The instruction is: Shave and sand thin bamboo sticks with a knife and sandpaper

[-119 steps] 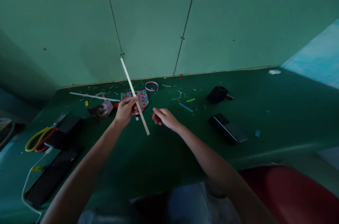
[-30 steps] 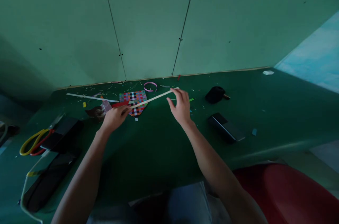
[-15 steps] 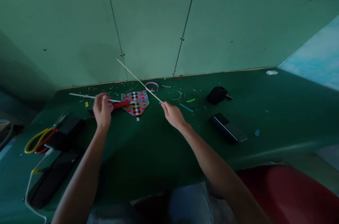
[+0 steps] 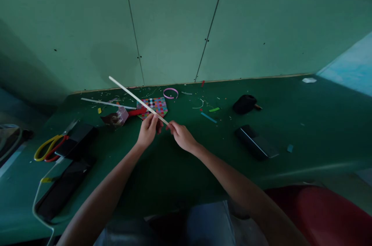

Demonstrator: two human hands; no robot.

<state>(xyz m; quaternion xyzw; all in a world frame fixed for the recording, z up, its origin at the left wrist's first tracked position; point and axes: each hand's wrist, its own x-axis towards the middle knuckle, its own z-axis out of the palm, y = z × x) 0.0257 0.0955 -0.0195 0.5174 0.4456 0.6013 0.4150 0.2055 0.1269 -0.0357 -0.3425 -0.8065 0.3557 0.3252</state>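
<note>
A long, thin, pale strip [image 4: 130, 93] slants up to the left above the table. My right hand [image 4: 182, 135] is closed on its lower end. Just beside it, my left hand [image 4: 147, 131] pinches the same strip between thumb and fingers. Behind the hands lies a colourful woven checkered piece [image 4: 159, 103], partly covered by my left hand and the strip. A red-handled tool [image 4: 136, 112] rests against the woven piece; its far end is hidden. Another pale strip [image 4: 107, 102] lies flat on the table to the left.
Scissors [image 4: 48, 149] with yellow and red handles lie at the left, by black cases [image 4: 65, 189] and a white cable [image 4: 36, 199]. A pink ring-shaped strip [image 4: 171, 93] and scraps are near the wall. A black pouch [image 4: 244, 104] and dark case [image 4: 255, 143] lie right.
My left hand has come right, from beside the lying strip, and now grips the held strip next to my right hand. The held strip has shifted down and left. The view has turned slightly.
</note>
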